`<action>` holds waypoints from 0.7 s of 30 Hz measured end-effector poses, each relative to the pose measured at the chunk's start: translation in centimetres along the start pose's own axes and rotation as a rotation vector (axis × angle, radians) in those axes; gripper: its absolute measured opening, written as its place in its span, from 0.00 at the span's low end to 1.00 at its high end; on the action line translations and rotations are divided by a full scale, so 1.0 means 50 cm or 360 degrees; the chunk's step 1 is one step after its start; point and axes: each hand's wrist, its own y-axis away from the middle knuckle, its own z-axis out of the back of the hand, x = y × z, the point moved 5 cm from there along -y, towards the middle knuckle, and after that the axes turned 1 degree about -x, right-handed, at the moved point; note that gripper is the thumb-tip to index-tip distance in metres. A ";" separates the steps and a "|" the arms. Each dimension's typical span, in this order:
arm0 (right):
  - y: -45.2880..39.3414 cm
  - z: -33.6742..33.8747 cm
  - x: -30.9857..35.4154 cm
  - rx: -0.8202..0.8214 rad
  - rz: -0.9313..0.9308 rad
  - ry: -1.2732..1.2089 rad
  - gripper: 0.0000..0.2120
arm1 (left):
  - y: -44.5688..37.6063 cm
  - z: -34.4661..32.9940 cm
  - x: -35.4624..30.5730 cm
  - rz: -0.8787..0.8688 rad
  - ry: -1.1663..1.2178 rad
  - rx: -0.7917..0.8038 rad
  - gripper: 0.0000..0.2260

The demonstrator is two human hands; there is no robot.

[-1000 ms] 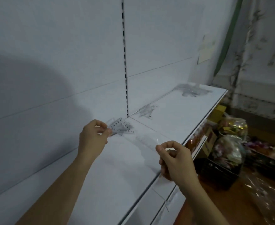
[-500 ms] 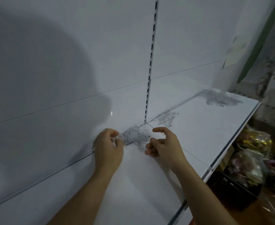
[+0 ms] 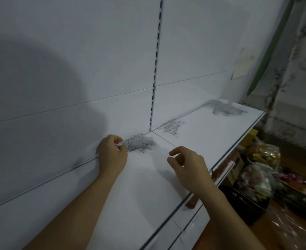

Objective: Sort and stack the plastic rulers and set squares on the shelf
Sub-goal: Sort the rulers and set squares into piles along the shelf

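Note:
A small stack of clear plastic set squares (image 3: pixel 139 143) lies on the white shelf (image 3: pixel 199 147) against the back wall. My left hand (image 3: pixel 112 156) pinches the left corner of that stack. My right hand (image 3: pixel 188 165) hovers above the shelf to the right of the stack, fingers loosely curled, holding nothing. A second pile of clear rulers (image 3: pixel 172 126) lies further right past the shelf seam. A larger heap of clear rulers and set squares (image 3: pixel 224 109) sits at the far right end.
A slotted upright (image 3: pixel 156 69) runs down the white back panel. Beyond the shelf's front edge, lower right, stand bags of wrapped goods (image 3: pixel 258 177) and dark boxes (image 3: pixel 244 201) on a wooden floor.
My right hand has let go of the stack and drawn back to the right, now empty. My left hand stays at the stack's left corner. The view shifted slightly.

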 end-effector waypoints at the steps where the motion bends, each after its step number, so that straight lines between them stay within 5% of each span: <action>1: 0.022 0.019 -0.003 0.0013 0.0041 0.0114 0.11 | 0.002 0.003 -0.002 0.0008 -0.0022 0.0014 0.09; 7: 0.159 0.106 -0.029 0.0279 0.0044 0.0519 0.26 | 0.056 0.052 -0.011 0.0145 -0.0180 0.0318 0.11; 15: 0.315 0.004 0.047 0.0548 0.0276 0.0347 0.33 | 0.258 0.244 -0.007 -0.0347 -0.1110 0.0921 0.21; 21: 0.400 -0.129 0.201 0.0752 0.0579 0.0250 0.31 | 0.341 0.487 0.047 -0.0171 -0.1328 0.0846 0.27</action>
